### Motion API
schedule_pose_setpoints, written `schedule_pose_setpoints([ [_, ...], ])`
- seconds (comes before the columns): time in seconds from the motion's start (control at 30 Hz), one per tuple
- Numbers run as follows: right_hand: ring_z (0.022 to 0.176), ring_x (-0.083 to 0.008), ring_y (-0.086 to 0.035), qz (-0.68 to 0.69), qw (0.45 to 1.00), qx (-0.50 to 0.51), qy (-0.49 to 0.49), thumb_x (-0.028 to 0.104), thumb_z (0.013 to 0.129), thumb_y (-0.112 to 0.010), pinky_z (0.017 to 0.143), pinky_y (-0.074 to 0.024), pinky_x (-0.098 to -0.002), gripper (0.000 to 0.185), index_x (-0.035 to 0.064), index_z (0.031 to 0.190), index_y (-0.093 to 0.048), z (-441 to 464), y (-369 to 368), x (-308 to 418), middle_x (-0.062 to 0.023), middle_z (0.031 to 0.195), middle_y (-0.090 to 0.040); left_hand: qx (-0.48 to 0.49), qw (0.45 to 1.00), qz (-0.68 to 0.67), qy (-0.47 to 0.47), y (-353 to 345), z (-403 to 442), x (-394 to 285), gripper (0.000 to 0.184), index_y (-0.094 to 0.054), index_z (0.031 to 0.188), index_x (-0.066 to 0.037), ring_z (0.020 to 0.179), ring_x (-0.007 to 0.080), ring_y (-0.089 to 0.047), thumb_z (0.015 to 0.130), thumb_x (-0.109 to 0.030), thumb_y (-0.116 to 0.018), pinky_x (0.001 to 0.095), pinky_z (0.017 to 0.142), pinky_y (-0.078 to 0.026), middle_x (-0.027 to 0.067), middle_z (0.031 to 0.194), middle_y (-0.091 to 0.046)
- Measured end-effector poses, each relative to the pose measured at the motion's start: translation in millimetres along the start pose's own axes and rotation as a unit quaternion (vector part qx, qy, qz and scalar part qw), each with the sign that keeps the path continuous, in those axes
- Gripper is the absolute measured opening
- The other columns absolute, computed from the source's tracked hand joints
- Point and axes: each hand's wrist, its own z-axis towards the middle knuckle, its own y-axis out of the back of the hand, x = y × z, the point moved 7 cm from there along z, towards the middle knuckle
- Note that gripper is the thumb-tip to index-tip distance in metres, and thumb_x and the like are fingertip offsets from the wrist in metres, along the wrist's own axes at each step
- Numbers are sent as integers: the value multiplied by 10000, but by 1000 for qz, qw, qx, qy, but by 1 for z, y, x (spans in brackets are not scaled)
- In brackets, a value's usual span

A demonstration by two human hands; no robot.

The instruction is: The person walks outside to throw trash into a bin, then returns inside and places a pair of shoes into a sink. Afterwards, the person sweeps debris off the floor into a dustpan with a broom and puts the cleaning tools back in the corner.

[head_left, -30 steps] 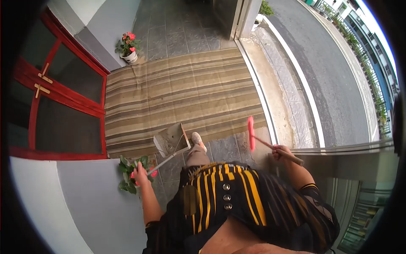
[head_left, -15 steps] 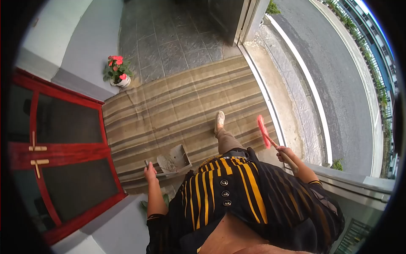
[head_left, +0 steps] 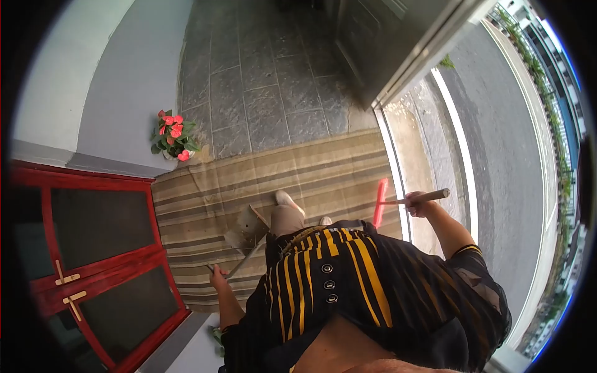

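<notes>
My right hand (head_left: 419,206) is closed round the wooden handle of a broom (head_left: 380,210). Its red head is over the striped mat near the door threshold. On the other side, my left hand (head_left: 217,277) grips the handle of a dustpan (head_left: 241,235). The pan is grey with small bits of debris in it, and hangs low over or rests on the mat; I cannot tell which. My body covers part of the pan's side.
A striped mat (head_left: 311,163) covers the floor around my feet. Red double doors (head_left: 106,256) stand at left, with a potted plant with red flowers (head_left: 173,133) by the wall. Grey tiles (head_left: 264,93) lie ahead, beside an open door (head_left: 398,43). A road (head_left: 497,124) runs outside at right.
I have stepped forward, with my other foot now in front. The broom handle has swung up and outward to the right. The dustpan has turned and shifted closer to my legs.
</notes>
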Motion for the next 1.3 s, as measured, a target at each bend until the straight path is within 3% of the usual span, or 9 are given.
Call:
schedule_pose_setpoints([
  [0.1,346,-140,-354,-36,991,-123,29,209,787,-414,308,-289,-247,93,122,753,-420,26,-39,87,-39,503,-423,9,1000,-19,-23,-70,37,-50,266,-406,598,-76,474,146,-430,785,-227,-520,285,479,-358,27,522,-409],
  [0.2,342,-143,-357,41,996,-65,54,203,763,-451,303,-298,-247,93,123,781,-407,58,-91,142,-40,478,-378,28,999,-26,-31,-132,88,-118,253,-422,612,-54,466,141,-422,774,-214,-534,281,464,-362,28,521,-404],
  [0.5,357,-179,-380,-105,978,-156,86,216,769,-462,318,-305,-288,133,106,843,-453,110,-208,320,-88,515,-420,119,992,34,-22,-348,172,-298,200,-453,647,-66,463,138,-435,759,-208,-538,254,459,-357,22,529,-425],
  [0.73,395,-149,-390,-78,991,-80,72,216,768,-455,377,-311,-259,139,86,816,-459,194,-254,483,-49,514,-403,114,993,-8,-5,-463,247,-391,132,-429,690,-84,438,119,-397,764,-151,-515,262,414,-363,11,530,-416],
  [0.8,403,-140,-393,-22,1000,21,5,190,775,-442,380,-313,-255,127,69,808,-462,231,-270,539,-37,513,-393,85,993,-49,-62,-469,323,-372,129,-431,680,-109,456,117,-418,773,-162,-503,245,413,-362,-3,545,-417],
  [0.87,383,-129,-380,-239,963,-58,107,178,779,-445,347,-298,-263,107,72,776,-456,252,-288,624,-32,500,-397,72,996,-46,-9,-526,281,-443,130,-427,676,-117,469,117,-431,776,-163,-495,234,420,-367,-10,552,-416],
  [1.0,367,-122,-342,-81,987,88,-107,161,769,-477,338,-278,-261,54,111,786,-469,303,-358,733,-37,513,-413,65,993,-86,53,-574,293,-495,148,-420,672,-136,501,118,-461,787,-198,-488,210,433,-377,-27,570,-416],
  [1.07,366,-122,-329,-77,983,130,-103,180,769,-490,342,-264,-254,65,121,779,-463,307,-421,793,-45,535,-420,62,988,-128,66,-595,316,-515,207,-421,678,-147,510,117,-463,769,-301,-525,221,433,-382,-28,563,-411],
  [1.3,375,-110,-308,-197,974,115,2,109,763,-445,353,-228,-232,44,75,790,-455,379,-567,979,-42,533,-379,17,987,-134,90,-700,406,-623,190,-417,676,-133,472,130,-462,772,-273,-501,190,326,-310,-9,545,-410],
])
